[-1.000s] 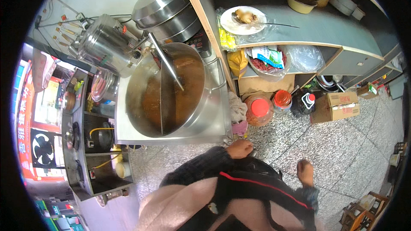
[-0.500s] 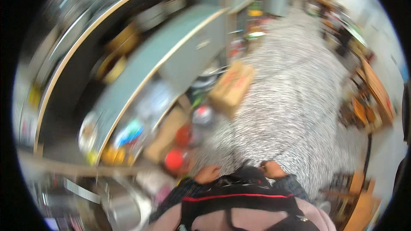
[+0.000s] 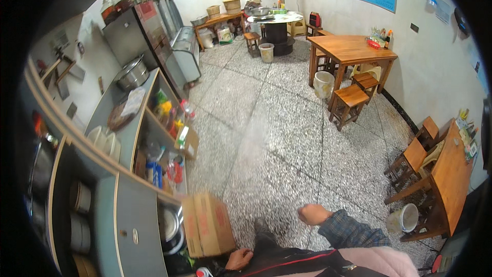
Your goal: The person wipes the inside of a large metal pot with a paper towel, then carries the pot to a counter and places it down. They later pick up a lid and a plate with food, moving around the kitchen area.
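My right hand (image 3: pixel 313 214) hangs over the speckled floor in front of me, its fingers curled in and nothing showing in them. A plaid sleeve (image 3: pixel 353 233) covers that forearm. Low at the picture's edge, my left hand (image 3: pixel 239 259) is loosely curled beside my body, with no object visible in it. Closest to it is a brown cardboard box (image 3: pixel 207 224), just to the left, standing against the grey counter (image 3: pixel 136 231). Below the box a red and white bottle cap (image 3: pixel 203 272) shows. One of my shoes (image 3: pixel 261 224) appears between the two hands.
Left, shelves hold pots, bags and a steel pot (image 3: pixel 132 73); a tall fridge (image 3: pixel 141 36) stands beyond. Wooden tables (image 3: pixel 353 46) and stools (image 3: pixel 351 96) line the right wall, with buckets (image 3: pixel 324 84) near their legs. A round table (image 3: pixel 277 18) is at the back.
My view has swung and lifted, so the far end of the room now shows. The cardboard box now lies beside my left hand. My right hand is farther forward, apart from my body.
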Motion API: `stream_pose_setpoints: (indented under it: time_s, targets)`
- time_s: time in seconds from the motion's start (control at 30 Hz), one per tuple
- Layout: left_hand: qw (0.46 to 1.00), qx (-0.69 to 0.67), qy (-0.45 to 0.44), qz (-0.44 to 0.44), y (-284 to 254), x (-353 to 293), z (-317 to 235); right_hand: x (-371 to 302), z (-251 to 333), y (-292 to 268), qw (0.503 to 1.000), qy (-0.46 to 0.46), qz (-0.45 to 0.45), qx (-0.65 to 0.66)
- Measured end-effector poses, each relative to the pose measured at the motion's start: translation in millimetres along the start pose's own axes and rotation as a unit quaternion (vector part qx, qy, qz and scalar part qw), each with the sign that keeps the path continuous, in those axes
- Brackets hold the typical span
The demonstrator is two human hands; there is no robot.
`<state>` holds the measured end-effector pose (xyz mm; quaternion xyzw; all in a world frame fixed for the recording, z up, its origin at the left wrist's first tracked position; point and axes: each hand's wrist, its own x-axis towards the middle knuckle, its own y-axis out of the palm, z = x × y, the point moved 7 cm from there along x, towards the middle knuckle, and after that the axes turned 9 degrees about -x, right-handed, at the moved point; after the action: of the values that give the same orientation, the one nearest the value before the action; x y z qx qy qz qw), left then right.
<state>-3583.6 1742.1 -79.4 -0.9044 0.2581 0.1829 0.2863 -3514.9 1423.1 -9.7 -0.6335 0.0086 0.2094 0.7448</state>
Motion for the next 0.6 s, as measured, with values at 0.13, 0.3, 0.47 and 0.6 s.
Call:
stream_pose_setpoints:
  time_s: [0.13, 0.3, 0.47, 0.6]
  targets:
    - [0.990, -0.084, -0.102, 0.041, -69, 116, 19, 66, -40, -18, 0.996, 0.005, 0.050, 0.073]
    - [0.997, 0.034, 0.018, -0.061, -201, 260, -87, 152, -89, -49, 0.993, 0.018, 0.105, 0.052]
    - [0.995, 0.053, 0.089, -0.006, -246, 420, -212, 242, -184, -80, 0.988, 0.103, 0.024, 0.110]
    - [0.985, 0.118, 0.102, 0.070, -220, 544, -281, 310, -272, -92, 0.986, 0.136, 0.035, 0.087]
